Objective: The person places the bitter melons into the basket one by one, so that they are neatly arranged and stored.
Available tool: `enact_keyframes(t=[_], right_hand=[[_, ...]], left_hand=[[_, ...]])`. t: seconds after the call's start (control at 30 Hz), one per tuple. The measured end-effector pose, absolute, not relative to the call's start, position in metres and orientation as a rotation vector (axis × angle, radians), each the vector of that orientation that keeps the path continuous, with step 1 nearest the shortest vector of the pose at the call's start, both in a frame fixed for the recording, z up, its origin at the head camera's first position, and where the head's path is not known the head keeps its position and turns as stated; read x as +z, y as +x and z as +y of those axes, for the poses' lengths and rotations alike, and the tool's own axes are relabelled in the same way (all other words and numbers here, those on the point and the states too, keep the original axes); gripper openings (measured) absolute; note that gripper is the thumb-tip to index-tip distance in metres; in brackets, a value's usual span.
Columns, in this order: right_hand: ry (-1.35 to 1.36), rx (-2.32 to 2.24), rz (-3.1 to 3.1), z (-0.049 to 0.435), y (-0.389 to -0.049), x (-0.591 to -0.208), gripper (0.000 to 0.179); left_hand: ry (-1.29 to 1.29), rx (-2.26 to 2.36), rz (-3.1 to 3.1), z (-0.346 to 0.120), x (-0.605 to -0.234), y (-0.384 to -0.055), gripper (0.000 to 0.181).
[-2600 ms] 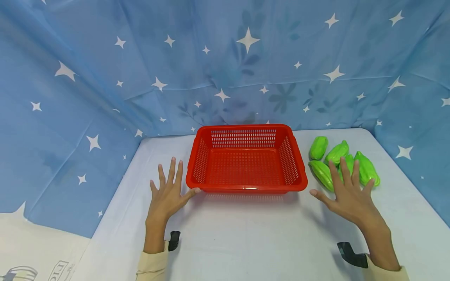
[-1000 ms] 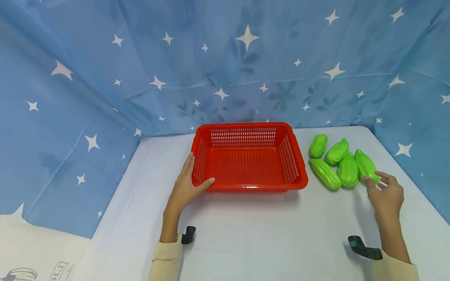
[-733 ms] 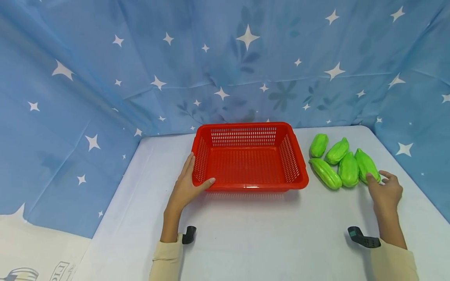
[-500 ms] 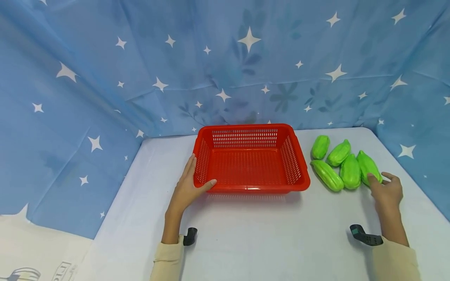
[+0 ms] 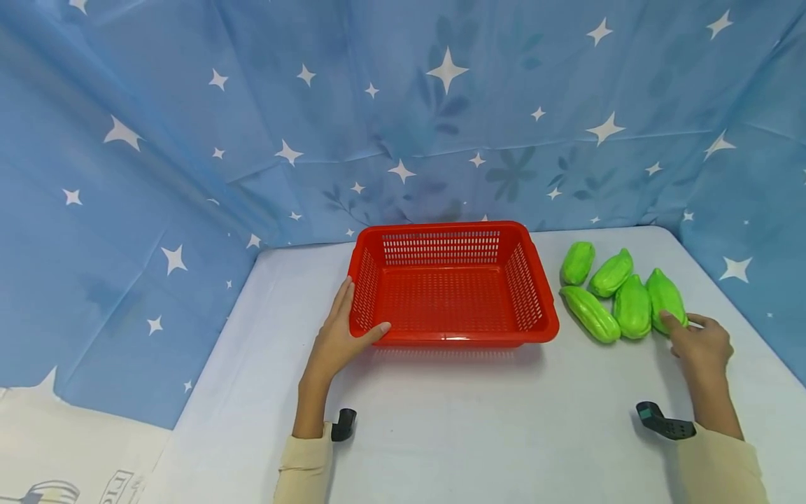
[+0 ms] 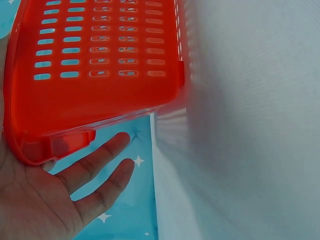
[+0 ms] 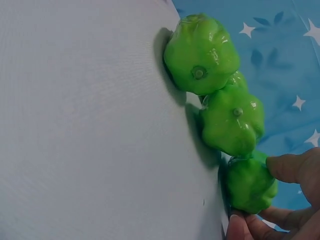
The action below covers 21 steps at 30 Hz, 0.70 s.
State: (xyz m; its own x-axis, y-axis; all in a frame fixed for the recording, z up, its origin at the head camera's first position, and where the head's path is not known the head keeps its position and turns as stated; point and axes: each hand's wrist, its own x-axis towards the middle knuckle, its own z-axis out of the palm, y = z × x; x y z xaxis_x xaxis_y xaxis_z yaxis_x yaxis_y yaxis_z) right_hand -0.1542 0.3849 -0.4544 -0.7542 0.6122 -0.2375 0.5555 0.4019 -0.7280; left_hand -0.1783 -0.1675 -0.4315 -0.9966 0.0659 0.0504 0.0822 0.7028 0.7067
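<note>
curtain (image 5: 352, 126): blue, starred, behind table (image 5: 453, 427)
left hand (image 5: 336, 343): spread against red basket (image 5: 450, 339) corner, seemingly steadying it
right hand (image 5: 702, 344): thumb and fingers pinch rightmost green vegetable (image 5: 666, 295)

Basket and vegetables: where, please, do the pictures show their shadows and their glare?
Head: a soft, red-tinged shadow on the table in front of the basket, with a small glint on its front edge; left wrist: a broad grey shadow on the table beside the basket; right wrist: white glints on the vegetables, dark shadows on the table beside them.
</note>
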Motion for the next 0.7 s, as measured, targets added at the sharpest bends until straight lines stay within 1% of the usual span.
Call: enact_keyframes(t=[0.2, 0.37, 0.6, 0.7], right_hand=[[-1.203, 1.429, -2.438, 0.389, -0.151, -0.455, 0.081], [-1.307, 1.652, -2.153, 0.395, -0.150, -0.450, 0.077], [-1.313, 1.913, -1.753, 0.402, -0.147, -0.452, 0.079], [-1.266, 1.993, -1.628, 0.404, -0.143, -0.455, 0.082]], left_hand=[[-0.139, -1.198, -2.880, -0.167, -0.431, -0.178, 0.105], [-0.161, -1.195, -2.876, -0.164, -0.430, -0.179, 0.105], [-0.137, -1.204, -2.882, -0.161, -0.426, -0.181, 0.108], [-0.141, -1.193, -2.889, -0.161, -0.425, -0.181, 0.108]])
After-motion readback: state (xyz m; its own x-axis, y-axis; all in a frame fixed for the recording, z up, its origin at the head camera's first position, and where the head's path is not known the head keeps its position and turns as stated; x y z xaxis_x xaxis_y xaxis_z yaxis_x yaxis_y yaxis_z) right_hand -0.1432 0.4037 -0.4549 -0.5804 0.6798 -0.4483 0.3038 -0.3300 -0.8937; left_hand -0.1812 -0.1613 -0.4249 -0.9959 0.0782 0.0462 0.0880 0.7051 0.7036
